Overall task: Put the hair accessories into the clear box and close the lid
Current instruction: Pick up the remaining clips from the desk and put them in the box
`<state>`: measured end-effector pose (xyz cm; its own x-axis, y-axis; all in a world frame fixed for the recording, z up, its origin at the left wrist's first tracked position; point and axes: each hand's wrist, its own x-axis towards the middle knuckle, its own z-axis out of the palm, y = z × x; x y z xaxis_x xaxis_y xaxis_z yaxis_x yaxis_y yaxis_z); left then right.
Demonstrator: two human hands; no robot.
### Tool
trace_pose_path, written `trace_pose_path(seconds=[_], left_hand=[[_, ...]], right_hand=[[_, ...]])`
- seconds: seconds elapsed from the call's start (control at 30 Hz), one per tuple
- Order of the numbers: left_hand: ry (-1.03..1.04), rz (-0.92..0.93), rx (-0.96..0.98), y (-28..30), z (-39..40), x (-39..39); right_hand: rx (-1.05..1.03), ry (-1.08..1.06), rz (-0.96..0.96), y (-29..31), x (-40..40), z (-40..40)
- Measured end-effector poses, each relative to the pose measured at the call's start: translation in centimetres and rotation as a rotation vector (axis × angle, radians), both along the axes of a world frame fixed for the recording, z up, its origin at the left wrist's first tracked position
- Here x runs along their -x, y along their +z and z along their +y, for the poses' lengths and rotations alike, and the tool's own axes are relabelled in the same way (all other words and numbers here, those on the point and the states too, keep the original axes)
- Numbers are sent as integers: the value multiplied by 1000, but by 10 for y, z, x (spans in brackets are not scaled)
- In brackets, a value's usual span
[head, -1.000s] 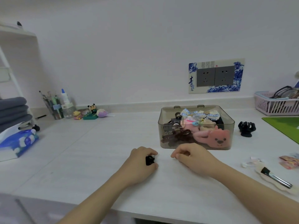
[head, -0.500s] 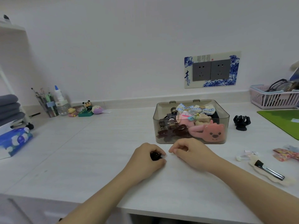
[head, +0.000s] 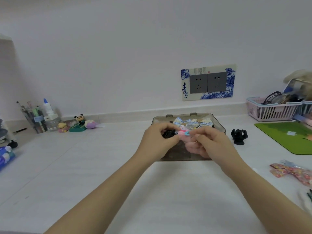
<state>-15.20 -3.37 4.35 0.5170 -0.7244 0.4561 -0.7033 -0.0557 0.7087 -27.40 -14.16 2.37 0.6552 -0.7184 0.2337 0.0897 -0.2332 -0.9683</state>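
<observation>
One clear box (head: pixel 217 123) sits on the white counter (head: pixel 84 166) with its top open, packed with many hair accessories (head: pixel 194 122) too jumbled to count. One black claw clip (head: pixel 239 136) stands on the counter just to the right of the box, and one patterned bow (head: pixel 292 172) lies farther right, near the edge. Two hands hover over the box's front half. The left hand (head: pixel 157 142) curls its fingers around a small black clip (head: pixel 168 133). The right hand (head: pixel 214 144) has its fingers bent and seems to pinch something thin; what it is cannot be told. Both forearms reach forward from the bottom edge and converge at the box.
</observation>
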Motion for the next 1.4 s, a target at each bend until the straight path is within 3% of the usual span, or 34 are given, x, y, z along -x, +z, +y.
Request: trace_pose_path(seconds=[0.07, 0.17, 0.4, 0.53, 0.63, 0.73, 0.83, 0.97, 1.03, 1.2, 1.4], left_hand=[[-10, -16, 6, 10, -22, 0], [-11, 9, -51, 17, -60, -4], [-70, -76, -469, 11, -117, -7], [11, -148, -431, 7, -117, 1], [80, -282, -271, 9, -106, 22], [-51, -305, -46, 4, -93, 51], [-212, -315, -88, -10, -85, 78], [-384, -255, -407, -36, -86, 90], [-422, -221, -467, -45, -89, 91], [-437, -76, -391, -63, -93, 88], [-405, 104, -301, -69, -88, 75]], right_hand=[[-29, -71, -68, 10, 6, -8], [167, -210, 1, 10, 9, -23], [257, -329, 110, 0, 13, -42], [338, -334, 170, 5, 31, -50], [436, -255, 415, 4, 56, -59], [528, -109, 753, -1, 83, -64], [586, -13, 952, -10, 106, -66], [561, -16, 912, -20, 127, -62], [548, -36, 860, -27, 132, -57], [626, -125, 755, -43, 129, -50], [557, -230, 591, -46, 139, -52]])
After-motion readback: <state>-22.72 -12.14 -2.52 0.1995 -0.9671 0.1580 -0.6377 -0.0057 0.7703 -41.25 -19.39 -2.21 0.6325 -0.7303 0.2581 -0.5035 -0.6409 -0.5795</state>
